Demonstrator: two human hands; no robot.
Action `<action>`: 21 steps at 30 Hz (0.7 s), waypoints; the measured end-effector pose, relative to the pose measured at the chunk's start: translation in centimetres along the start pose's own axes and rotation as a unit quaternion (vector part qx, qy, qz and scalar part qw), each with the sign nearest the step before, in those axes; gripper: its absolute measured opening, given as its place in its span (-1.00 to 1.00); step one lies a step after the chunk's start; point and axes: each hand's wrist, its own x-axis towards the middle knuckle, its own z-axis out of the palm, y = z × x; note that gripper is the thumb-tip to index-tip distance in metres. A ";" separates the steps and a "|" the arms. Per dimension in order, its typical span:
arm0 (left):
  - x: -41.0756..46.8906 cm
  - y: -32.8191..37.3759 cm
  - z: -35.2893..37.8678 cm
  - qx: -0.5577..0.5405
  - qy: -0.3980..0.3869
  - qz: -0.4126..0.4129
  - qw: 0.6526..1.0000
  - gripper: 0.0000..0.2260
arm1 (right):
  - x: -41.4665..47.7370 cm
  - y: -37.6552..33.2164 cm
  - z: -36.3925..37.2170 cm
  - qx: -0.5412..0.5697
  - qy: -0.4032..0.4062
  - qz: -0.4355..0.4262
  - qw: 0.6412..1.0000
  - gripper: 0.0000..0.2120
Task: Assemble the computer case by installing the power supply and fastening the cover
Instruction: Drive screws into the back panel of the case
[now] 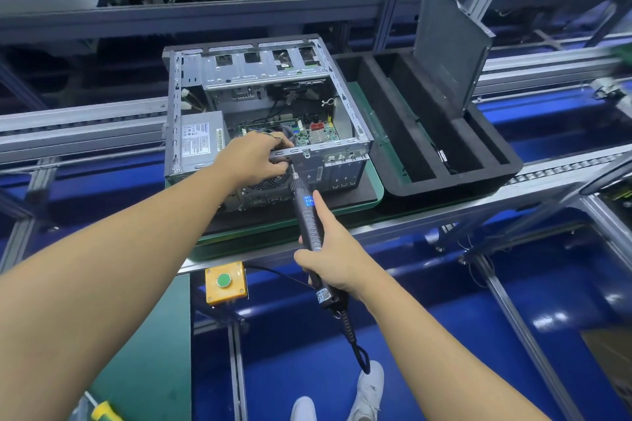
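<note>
Green pallet (379,133), carrying computer case (260,79), foam tray (410,133)

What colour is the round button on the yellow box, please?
The button is green; the head view shows it best.

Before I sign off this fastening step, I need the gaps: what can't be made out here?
Head view:
1. Tip of driver and any screw: hidden behind left hand.
2. Label text on supply: too small.
3. Most of yellow-handled tool: cut off by bottom edge.
</note>
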 end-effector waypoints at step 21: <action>0.2 0.4 -0.5 -0.037 -0.025 -0.002 0.999 -0.73 | 0.5 -0.3 -0.6 0.012 -0.026 0.005 1.000 0.02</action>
